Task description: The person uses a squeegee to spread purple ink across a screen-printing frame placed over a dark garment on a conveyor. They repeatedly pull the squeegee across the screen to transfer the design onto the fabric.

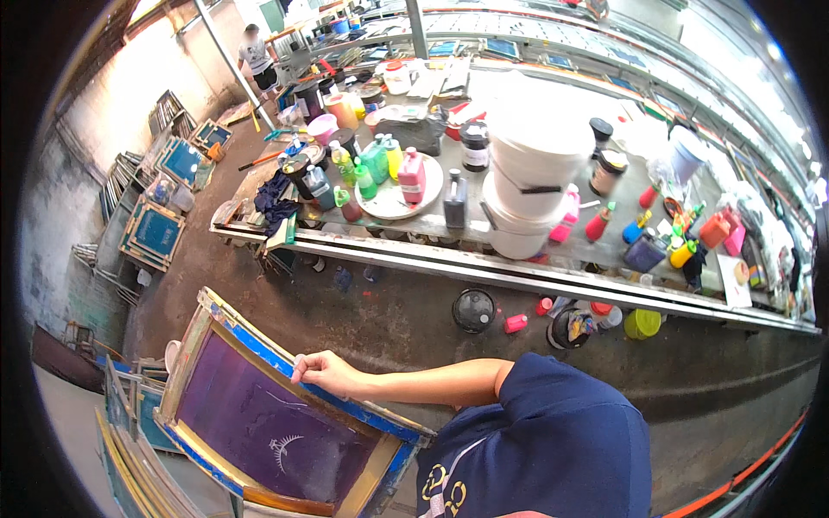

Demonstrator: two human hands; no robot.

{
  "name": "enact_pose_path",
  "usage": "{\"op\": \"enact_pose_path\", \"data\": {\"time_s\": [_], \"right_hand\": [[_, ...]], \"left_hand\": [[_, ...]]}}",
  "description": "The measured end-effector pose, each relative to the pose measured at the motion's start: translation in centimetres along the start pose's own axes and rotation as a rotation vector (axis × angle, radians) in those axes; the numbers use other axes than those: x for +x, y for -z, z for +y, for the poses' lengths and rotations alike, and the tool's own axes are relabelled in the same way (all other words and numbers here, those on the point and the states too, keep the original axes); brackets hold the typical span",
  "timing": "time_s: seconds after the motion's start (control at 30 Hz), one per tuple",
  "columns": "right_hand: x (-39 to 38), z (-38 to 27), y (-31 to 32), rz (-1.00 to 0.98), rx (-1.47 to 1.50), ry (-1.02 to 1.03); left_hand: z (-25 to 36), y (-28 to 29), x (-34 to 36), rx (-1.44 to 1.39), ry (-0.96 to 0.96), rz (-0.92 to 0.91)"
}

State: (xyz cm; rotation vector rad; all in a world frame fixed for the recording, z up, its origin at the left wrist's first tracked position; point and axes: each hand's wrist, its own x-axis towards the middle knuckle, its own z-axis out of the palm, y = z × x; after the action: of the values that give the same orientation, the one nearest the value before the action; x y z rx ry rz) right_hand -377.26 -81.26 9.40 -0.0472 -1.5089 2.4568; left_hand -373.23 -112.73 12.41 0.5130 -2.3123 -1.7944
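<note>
Out from the left part of the table's [414,265] near edge, a blue-edged screen frame [250,406] with purple mesh sits below and left of the right hand [332,374] — the fingers are clamped on its upper long rail. Its long axis slants from upper left to lower right, toward the navy shirt [570,440]; hand and forearm [432,382] cover part of that rail. Stacked white buckets [522,207] stand at the table's near edge, and left of them bottles [412,180] crowd a round tray [386,208].
</note>
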Motion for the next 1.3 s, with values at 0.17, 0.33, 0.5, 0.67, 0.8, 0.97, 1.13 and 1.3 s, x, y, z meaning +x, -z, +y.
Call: {"op": "enact_pose_path", "data": {"time_s": [0.17,0.33,0.5,0.67,0.8,0.97,1.13,1.3], "right_hand": [[9.7,3.7,-1.8,-0.036,0.003,-0.066],[21.4,8.6,-5.4,-0.078,-0.041,-0.122],[35.6,12.4,-10.4,-0.091,-0.117,-0.12],[47.2,14.9,-13.6,-0.03,-0.137,-0.166],[54.9,18.0,-15.7,-0.021,0.0,-0.141],[67.8,23.9,-17.2,-0.032,0.031,-0.155],[84.4,26.0,-21.0,-0.15,-0.034,-0.234],[96.7,28.8,-23.4,-0.163,0.019,-0.246]], "left_hand": [[1.2,-3.4,9.1,0.01,0.018,0.023],[1.0,-5.6,20.3,0.012,0.029,0.055],[1.3,-5.1,33.1,-0.02,-0.003,0.074],[2.0,-3.0,44.6,-0.059,0.047,0.167],[3.0,-4.0,53.3,-0.082,0.05,0.173],[3.2,-8.5,65.4,-0.127,0.056,0.278],[4.4,-13.6,77.8,-0.06,0.086,0.324],[6.6,-18.4,87.4,-0.097,0.038,0.316]]}}
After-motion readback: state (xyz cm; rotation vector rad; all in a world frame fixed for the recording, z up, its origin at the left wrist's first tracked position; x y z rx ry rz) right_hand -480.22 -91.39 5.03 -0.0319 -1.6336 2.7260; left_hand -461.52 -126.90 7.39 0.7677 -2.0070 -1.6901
